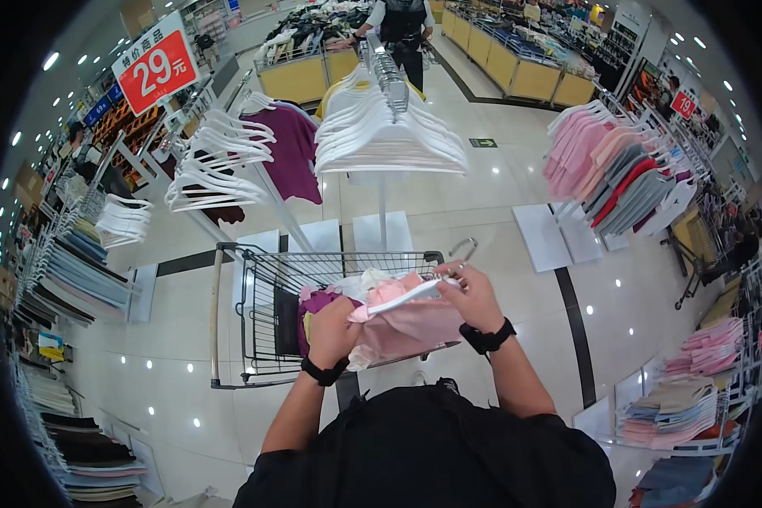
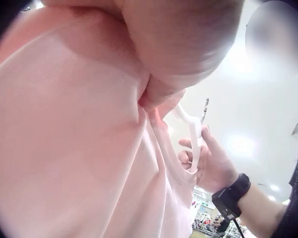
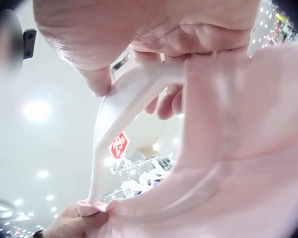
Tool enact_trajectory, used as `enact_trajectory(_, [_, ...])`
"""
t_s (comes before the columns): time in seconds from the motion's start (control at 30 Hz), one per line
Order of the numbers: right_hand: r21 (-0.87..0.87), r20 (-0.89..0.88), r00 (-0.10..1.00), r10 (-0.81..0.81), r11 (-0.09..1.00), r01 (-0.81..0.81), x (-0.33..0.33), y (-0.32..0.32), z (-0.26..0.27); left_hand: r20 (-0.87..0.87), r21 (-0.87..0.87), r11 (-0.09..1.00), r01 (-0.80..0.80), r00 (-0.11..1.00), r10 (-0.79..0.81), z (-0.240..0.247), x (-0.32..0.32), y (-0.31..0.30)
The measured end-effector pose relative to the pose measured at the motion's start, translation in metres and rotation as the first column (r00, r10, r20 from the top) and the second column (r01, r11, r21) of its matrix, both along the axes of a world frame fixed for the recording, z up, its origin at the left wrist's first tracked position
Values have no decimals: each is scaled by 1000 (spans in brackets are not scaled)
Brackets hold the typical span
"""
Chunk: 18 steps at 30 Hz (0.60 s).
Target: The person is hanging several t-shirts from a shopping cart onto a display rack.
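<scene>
A white hanger (image 1: pixel 411 296) with a metal hook lies across the neck of a pink garment (image 1: pixel 411 328) held over the shopping cart. My right hand (image 1: pixel 474 298) grips the hanger near its hook, thumb on the white plastic (image 3: pixel 124 96). The left hand (image 1: pixel 334 328) pinches the garment's fabric at the other end of the hanger, also seen in the right wrist view, where the left fingers (image 3: pixel 77 221) hold the neckline edge. Pink cloth (image 2: pixel 64 134) fills much of the left wrist view.
The wire cart (image 1: pixel 267 267) holds more clothes, among them a purple one (image 1: pixel 313 303). Behind it stands a rack with white hangers (image 1: pixel 389 144) and a maroon top (image 1: pixel 292 152). Clothing racks line both sides; a person (image 1: pixel 405 34) stands at the far side.
</scene>
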State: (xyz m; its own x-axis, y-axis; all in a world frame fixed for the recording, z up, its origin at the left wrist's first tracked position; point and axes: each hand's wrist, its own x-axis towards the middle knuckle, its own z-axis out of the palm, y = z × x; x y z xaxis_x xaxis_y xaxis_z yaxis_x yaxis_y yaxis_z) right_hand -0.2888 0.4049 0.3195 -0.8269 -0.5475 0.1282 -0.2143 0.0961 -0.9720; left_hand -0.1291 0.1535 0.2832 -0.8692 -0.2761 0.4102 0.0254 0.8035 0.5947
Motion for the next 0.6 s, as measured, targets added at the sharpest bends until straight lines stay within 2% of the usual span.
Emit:
enact_trajectory(0.07, [-27,-2,1000,-21,999,21,-22,20,-8,38,21,999,-51,998,50,-4,-12,0])
enact_trajectory(0.13, [5,-25,1000,-13,1000,13,-40,42,-19,-66,80,992,-93,993,98,-3,-22,-3])
enact_trajectory(0.2, [158,-373,928,-2,985,66,-54,58,-22,-1,203,965,-167,985,171,-1,-31,-10])
enact_trajectory(0.3, [181,-394,919,-17,979,96,-75,63,-13,103,131,960,-249,966,236,10,-56,-20])
enact_trajectory(0.37, [188,-419,905,-72,968,164,-90,58,-4,-21,117,969,-215,975,219,27,-77,-20])
enact_trajectory(0.4, [186,-422,904,-66,970,157,-100,54,-1,-25,116,968,-222,974,226,37,-85,-19])
enact_trajectory(0.47, [132,-428,891,-150,965,226,-121,46,5,-373,-122,926,-357,881,290,53,-97,-16])
enact_trajectory(0.5, [146,-417,894,-165,959,245,-140,37,13,-325,54,936,-348,880,346,46,-90,-20])
enact_trajectory(0.53, [142,-419,894,-157,961,235,-152,30,17,-329,53,932,-358,875,354,31,-82,-25])
enact_trajectory(0.6, [103,-501,845,-186,957,271,-172,16,19,-108,219,923,-316,932,345,3,-63,-33])
